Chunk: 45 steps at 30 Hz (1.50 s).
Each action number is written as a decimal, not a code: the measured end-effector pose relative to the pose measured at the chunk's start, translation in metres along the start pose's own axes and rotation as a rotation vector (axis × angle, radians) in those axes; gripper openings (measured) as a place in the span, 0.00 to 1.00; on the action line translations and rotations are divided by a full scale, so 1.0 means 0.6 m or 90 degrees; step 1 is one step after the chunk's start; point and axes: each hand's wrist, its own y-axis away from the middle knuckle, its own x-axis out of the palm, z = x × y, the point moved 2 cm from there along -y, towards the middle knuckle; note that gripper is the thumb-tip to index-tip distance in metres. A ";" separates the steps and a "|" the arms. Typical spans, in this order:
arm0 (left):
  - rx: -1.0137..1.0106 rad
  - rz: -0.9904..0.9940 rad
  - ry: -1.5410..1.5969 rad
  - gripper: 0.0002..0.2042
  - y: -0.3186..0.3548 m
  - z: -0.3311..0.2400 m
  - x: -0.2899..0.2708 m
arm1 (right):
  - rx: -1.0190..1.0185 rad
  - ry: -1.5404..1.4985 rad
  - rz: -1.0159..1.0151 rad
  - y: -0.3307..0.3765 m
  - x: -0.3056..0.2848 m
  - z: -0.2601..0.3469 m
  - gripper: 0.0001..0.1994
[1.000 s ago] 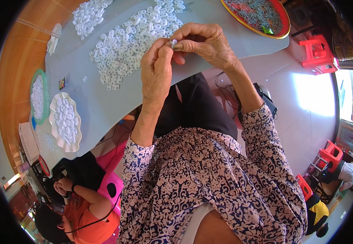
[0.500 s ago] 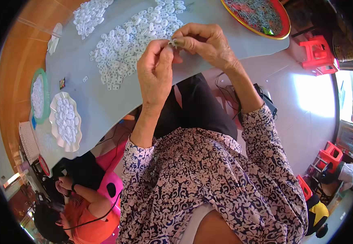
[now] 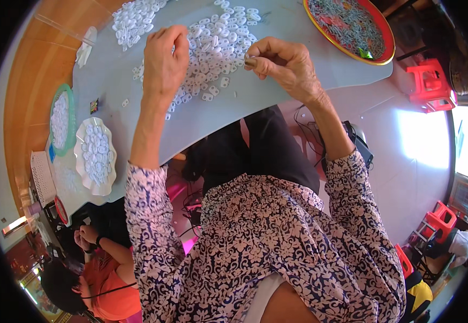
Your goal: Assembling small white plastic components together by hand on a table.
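A spread of small white oval plastic pieces (image 3: 212,48), several showing two holes, covers the middle of the grey table (image 3: 131,129). My left hand (image 3: 164,62) is over the left part of this spread, back turned up and fingers curled; its fingertips are hidden, so what they hold, if anything, does not show. At the right edge of the spread, my right hand (image 3: 285,67) pinches thumb against forefinger, the thumbnail dark. Something tiny shows at those tips, too small to name. A second heap of white pieces (image 3: 131,24) lies beyond my left hand.
A red tray with a gold rim (image 3: 390,54) holds many thin grey pieces at the far right. To the left are a scalloped white dish (image 3: 110,177) and a green basket (image 3: 71,129), both with white pieces. Red stools (image 3: 433,86) stand right; a person in orange (image 3: 115,290) sits lower left.
My hands were together over the near edge of the spread, fingers meeting at a small white piece. Now they are apart: the left has gone left, the right slightly right.
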 end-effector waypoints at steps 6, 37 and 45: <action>0.146 0.100 -0.168 0.05 -0.025 0.039 0.053 | 0.014 0.018 -0.013 0.002 -0.004 -0.002 0.08; -0.365 0.174 0.677 0.10 0.065 -0.098 0.055 | -0.025 -0.062 -0.057 -0.002 -0.010 -0.005 0.08; -0.299 0.107 0.608 0.05 0.061 -0.101 0.049 | -0.016 -0.014 -0.056 -0.003 -0.006 -0.005 0.10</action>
